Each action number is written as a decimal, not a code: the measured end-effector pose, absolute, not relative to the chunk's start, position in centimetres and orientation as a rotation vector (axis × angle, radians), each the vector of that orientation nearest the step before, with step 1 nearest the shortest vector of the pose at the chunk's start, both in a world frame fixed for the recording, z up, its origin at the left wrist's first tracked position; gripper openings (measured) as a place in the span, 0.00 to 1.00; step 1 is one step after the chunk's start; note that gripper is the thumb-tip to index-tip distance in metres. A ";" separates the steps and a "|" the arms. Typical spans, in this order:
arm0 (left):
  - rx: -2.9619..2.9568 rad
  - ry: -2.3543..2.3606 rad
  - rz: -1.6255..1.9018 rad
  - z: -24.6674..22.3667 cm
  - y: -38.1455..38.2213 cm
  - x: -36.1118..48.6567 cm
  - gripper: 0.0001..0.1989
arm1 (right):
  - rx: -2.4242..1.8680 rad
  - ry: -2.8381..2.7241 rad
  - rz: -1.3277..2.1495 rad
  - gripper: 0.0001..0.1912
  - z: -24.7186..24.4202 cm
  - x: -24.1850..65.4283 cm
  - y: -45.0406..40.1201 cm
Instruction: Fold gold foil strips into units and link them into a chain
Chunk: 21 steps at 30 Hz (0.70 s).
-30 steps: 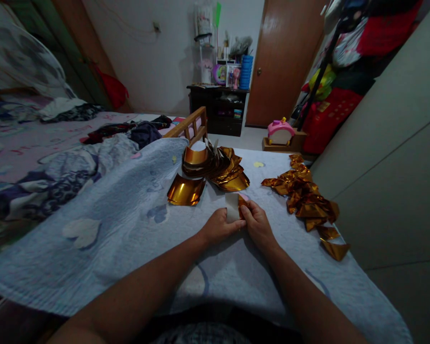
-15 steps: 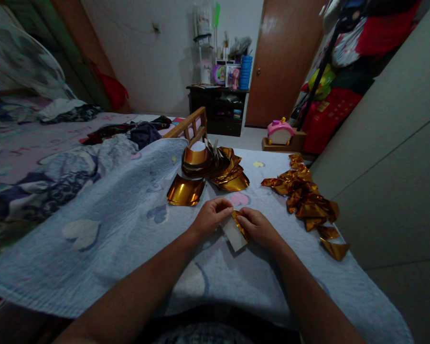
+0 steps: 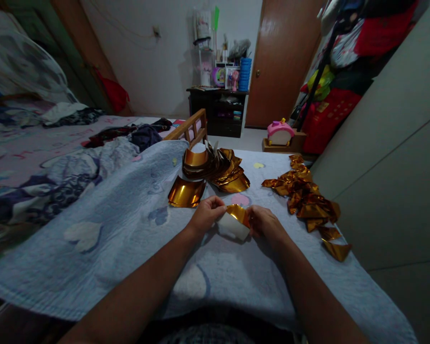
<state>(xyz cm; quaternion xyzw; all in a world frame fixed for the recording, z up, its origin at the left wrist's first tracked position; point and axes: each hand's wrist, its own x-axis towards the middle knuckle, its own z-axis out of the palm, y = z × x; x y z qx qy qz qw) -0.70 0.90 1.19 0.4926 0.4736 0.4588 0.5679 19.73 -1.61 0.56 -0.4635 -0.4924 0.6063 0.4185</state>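
Observation:
Between my two hands is a sheet of gold foil paper [image 3: 233, 226], pale on the side toward me, with a shiny gold strip along its far edge. My left hand [image 3: 208, 213] pinches its left corner. My right hand [image 3: 265, 222] has its fingers closed on the right end. Just beyond, a fanned pile of gold sheets [image 3: 232, 183] lies on the blue heart-patterned blanket [image 3: 136, 253], and a few flat, curved gold sheets [image 3: 186, 191] lie to its left. Crumpled, folded gold foil pieces [image 3: 308, 200] form a long heap at the right.
A wooden rail [image 3: 193, 125] stands behind the pile. To the left is a bed with rumpled clothes [image 3: 107, 143] and a white fan [image 3: 28, 62]. A pink toy [image 3: 280, 132] sits on the floor near the door [image 3: 283, 62]. A pale cabinet wall [image 3: 390, 157] borders the right side.
My hands have moved slightly apart, the right one outward. The sheet has turned to lie more crosswise, showing more of the gold strip along its far edge.

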 end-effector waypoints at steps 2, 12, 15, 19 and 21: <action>1.122 1.108 1.095 1.1 0.9 -0.6 0.12 | -1.154 -1.238 1.542 0.16 0.5 19.9 -1.5; 1.421 0.987 0.961 1.0 0.5 -0.3 0.06 | -1.392 -1.438 1.024 0.12 -0.6 20.1 -0.1; 1.509 0.986 0.859 1.1 0.4 -0.5 0.05 | -1.457 -1.493 0.889 0.11 -0.4 20.3 -0.2; 1.516 1.048 0.888 1.4 0.4 -0.6 0.08 | -1.392 -1.516 1.044 0.12 0.4 20.6 -0.5; 1.483 1.078 0.918 1.4 0.6 -0.6 0.08 | -1.307 -1.491 1.167 0.11 0.8 20.7 -0.7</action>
